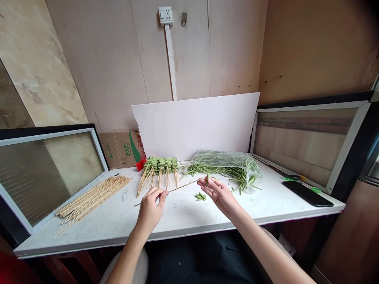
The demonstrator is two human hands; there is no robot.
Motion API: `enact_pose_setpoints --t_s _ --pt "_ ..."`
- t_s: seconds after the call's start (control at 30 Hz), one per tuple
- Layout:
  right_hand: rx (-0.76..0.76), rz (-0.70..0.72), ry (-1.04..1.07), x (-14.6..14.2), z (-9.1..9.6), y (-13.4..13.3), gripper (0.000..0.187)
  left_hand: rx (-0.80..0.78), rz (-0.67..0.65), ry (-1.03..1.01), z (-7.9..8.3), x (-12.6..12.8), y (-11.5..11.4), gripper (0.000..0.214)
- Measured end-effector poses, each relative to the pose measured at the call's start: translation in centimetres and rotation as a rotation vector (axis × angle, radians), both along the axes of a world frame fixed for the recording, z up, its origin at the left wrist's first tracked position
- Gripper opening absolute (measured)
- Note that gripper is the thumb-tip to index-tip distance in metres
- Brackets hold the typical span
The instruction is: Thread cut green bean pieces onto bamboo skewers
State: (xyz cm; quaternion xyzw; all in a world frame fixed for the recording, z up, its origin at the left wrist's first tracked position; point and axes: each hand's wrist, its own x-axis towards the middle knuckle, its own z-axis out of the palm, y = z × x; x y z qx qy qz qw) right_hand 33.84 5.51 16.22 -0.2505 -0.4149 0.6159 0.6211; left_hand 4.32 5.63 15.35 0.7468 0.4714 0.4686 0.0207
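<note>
My left hand [153, 203] pinches a thin bamboo skewer [183, 185], which slants up to the right above the table. At its far tip, my right hand [217, 192] holds a short piece of green bean [207, 178] upright between thumb and fingers. Whether the tip has gone into the bean is too small to tell. Below the right hand lies a little pile of cut bean pieces [200, 196]. Behind the hands, finished-looking bean skewers [161, 165] lie in a stack, their sticks pointing toward me. Long green beans [225, 169] spill from a clear plastic bag [219, 156].
Loose bamboo skewers [93, 197] are spread at the left of the white table [118, 232]. A black phone [308, 193], a green tape roll [316, 190] and scissors [291, 176] lie at the right. A cardboard box [121, 150] and a white board [195, 126] stand behind.
</note>
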Motion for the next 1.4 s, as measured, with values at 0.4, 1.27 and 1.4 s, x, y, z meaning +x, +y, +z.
enact_pose_setpoints --t_s 0.4,1.27,1.4 --pt "0.019 -0.019 0.02 0.26 0.65 -0.71 0.035 0.014 -0.027 0.014 0.17 0.14 -0.39 0.035" --pt "0.016 -0.001 0.006 0.07 -0.23 -0.31 0.029 -0.015 -0.032 0.024 -0.25 -0.03 -0.04 0.036" --pt "0.003 -0.002 0.009 0.04 -0.21 -0.27 0.031 -0.004 -0.043 0.006 -0.13 0.06 -0.11 0.036"
